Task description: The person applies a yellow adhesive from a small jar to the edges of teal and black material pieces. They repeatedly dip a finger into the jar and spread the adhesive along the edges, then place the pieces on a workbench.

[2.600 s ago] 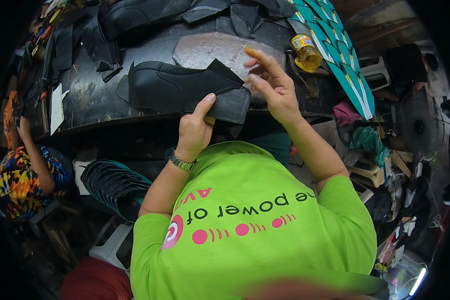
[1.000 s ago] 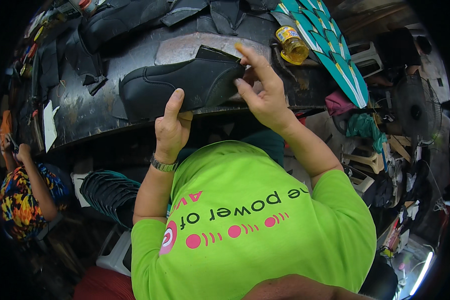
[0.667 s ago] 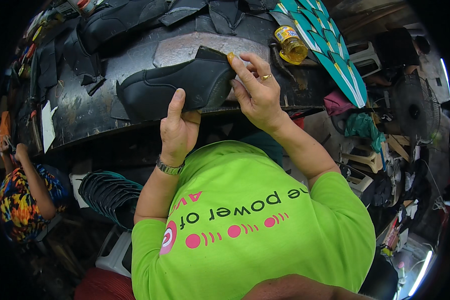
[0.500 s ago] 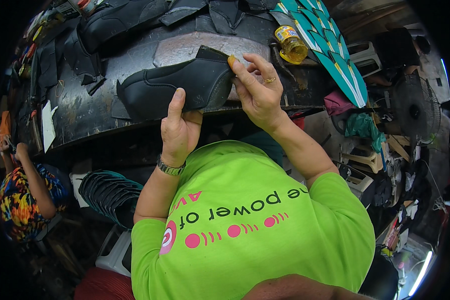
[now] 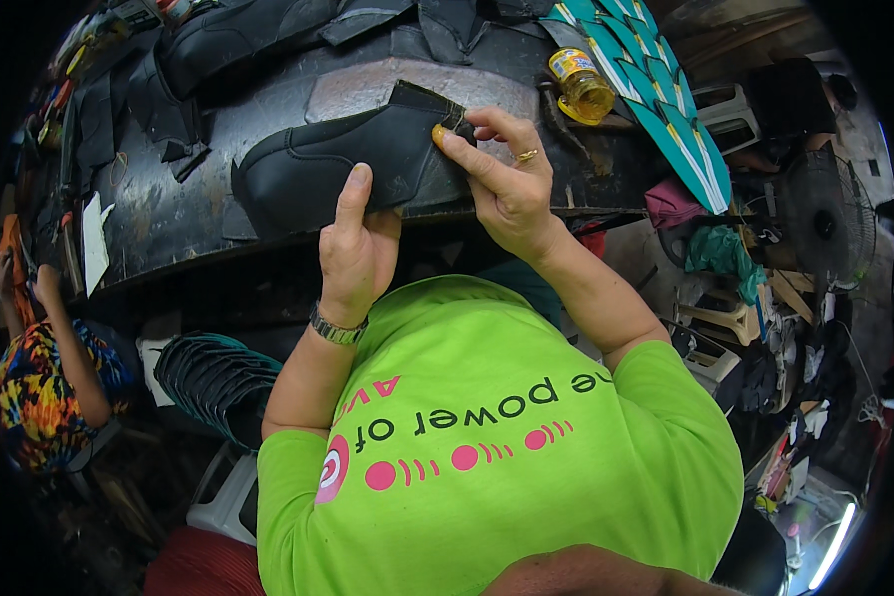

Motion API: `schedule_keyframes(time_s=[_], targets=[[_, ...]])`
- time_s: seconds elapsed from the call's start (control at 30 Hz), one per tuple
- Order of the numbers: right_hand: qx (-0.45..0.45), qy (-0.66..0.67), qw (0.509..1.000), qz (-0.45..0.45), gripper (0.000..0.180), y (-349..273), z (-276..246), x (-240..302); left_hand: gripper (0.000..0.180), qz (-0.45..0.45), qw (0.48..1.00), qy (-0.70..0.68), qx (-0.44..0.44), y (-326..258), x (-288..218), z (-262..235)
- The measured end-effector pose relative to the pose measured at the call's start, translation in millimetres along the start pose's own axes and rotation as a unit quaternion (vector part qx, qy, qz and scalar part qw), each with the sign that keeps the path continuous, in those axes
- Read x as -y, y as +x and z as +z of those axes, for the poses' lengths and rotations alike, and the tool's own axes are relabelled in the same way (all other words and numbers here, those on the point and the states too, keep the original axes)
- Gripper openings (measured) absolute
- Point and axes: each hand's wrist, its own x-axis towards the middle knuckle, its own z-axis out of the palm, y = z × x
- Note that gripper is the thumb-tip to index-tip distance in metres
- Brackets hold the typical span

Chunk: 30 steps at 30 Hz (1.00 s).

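Both my hands are on a black shoe upper [image 5: 328, 164], held over the front edge of the dark workbench [image 5: 258, 99]. My left hand [image 5: 358, 248] grips its lower edge, with the thumb on the outer face and the fingers hidden behind. At the right end, my right hand [image 5: 507, 174] pinches the upper's heel edge between thumb and fingers. The right thumb tip is covered in something yellow-orange, and that thumb lies on the outer face. Beyond the right hand, a jar of yellow stuff [image 5: 581, 87] lies tipped on the bench.
More black upper pieces [image 5: 228, 40] lie along the back of the bench. Teal pieces with white stripes [image 5: 666, 109] overlap at the right. A stack of dark curved pieces [image 5: 219, 382] is at lower left, near a co-worker in a colourful shirt [image 5: 45, 387]. A fan [image 5: 824, 209] stands right.
My right thumb has moved left and down from the heel's top corner onto the outer face, and the fingers have closed over the edge. My left hand stays nearly still.
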Motion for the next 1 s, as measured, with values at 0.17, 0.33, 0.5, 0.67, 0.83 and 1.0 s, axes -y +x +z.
schedule_keyframes(time_s=[0.17, 0.33, 0.5, 0.67, 0.83, 1.0], targets=[[0.007, 0.001, 1.000, -0.013, 0.050, -0.6, 1.3, 0.6, 0.038, -0.004, 1.000, 0.017, -0.014, -1.5, -1.9, 2.9], [0.032, -0.036, 0.998, -0.038, 0.052, -1.1, -2.8, 0.9, 0.037, -0.007, 0.999, 0.037, -0.012, -1.6, -3.2, 4.3], [0.056, -0.082, 0.992, -0.080, 0.052, -1.0, -5.3, 1.5, 0.036, -0.035, 0.997, 0.038, -0.060, -0.1, -2.3, 4.2], [0.065, -0.093, 0.984, -0.140, 0.046, -2.8, -7.4, -1.2, 0.034, -0.034, 0.995, 0.053, -0.079, 0.7, 2.4, 1.4], [0.085, -0.119, 0.974, -0.172, 0.039, -7.1, -10.6, 2.2, 0.032, -0.047, 0.990, 0.083, -0.103, 0.6, 4.1, 0.8], [0.109, -0.061, 0.971, -0.205, 0.032, -2.5, -19.0, 25.5, 0.031, -0.068, 0.991, 0.080, -0.078, 4.7, -5.6, 3.5]])
